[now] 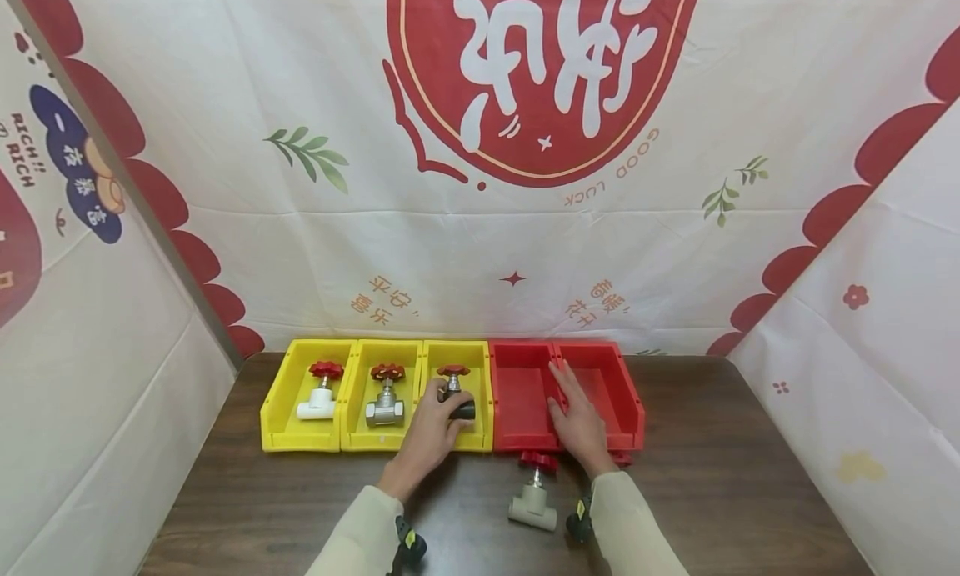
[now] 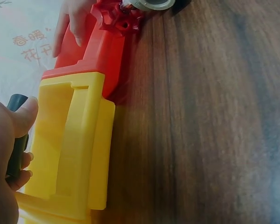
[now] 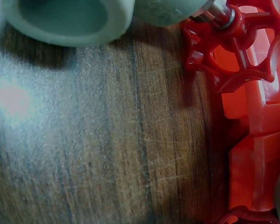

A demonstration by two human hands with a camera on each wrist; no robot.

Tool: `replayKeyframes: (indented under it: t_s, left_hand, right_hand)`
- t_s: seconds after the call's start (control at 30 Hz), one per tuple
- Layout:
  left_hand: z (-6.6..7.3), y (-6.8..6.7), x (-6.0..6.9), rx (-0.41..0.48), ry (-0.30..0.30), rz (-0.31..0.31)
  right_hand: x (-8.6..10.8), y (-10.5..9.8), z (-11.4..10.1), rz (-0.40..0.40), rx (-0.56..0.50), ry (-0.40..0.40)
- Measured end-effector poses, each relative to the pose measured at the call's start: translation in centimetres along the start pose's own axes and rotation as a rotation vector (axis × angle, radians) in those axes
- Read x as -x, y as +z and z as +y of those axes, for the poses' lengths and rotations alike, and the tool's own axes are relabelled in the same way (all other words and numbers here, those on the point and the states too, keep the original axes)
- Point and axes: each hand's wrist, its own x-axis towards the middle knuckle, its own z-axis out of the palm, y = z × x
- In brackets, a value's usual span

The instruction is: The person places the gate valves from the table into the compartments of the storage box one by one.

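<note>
My left hand (image 1: 429,426) grips the black body of a valve (image 1: 464,410) with a red handwheel, in the third yellow bin (image 1: 486,438). The left wrist view shows thumb and fingers around the dark pipe (image 2: 17,156). My right hand (image 1: 581,422) has its fingers extended over the divider between two red bins (image 1: 521,430) and holds nothing. Close to the right wrist, on the table, a grey-green valve (image 1: 534,503) lies with its red handwheel (image 3: 238,44) toward the red bins. Another red handwheel (image 1: 622,458) shows partly behind the right wrist; its body is hidden.
A white valve (image 1: 318,405) lies in the leftmost yellow bin (image 1: 300,440), and a silver metal valve (image 1: 386,409) in the second yellow bin (image 1: 375,440). The bins stand in a row on a dark wooden table (image 1: 720,468), with printed cloth (image 1: 487,234) behind.
</note>
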Motion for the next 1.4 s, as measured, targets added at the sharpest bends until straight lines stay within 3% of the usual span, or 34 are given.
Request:
replayKeyframes:
  t_s: [0.53, 0.97, 1.4]
  left_hand:
    - [-0.2, 0.7, -1.2, -0.082, -0.086, -0.042]
    - [0.1, 1.7, -2.5, -0.088, -0.174, -0.136]
    - [-0.1, 2.3, -2.7, -0.062, -0.27, -0.191]
  right_hand:
    - [-0.1, 0.1, 0.1, 0.006, 0.015, -0.007]
    - [-0.2, 0.1, 0.6, 0.014, 0.009, -0.019]
    - [0.0, 0.0, 0.3, 0.007, 0.0, -0.02]
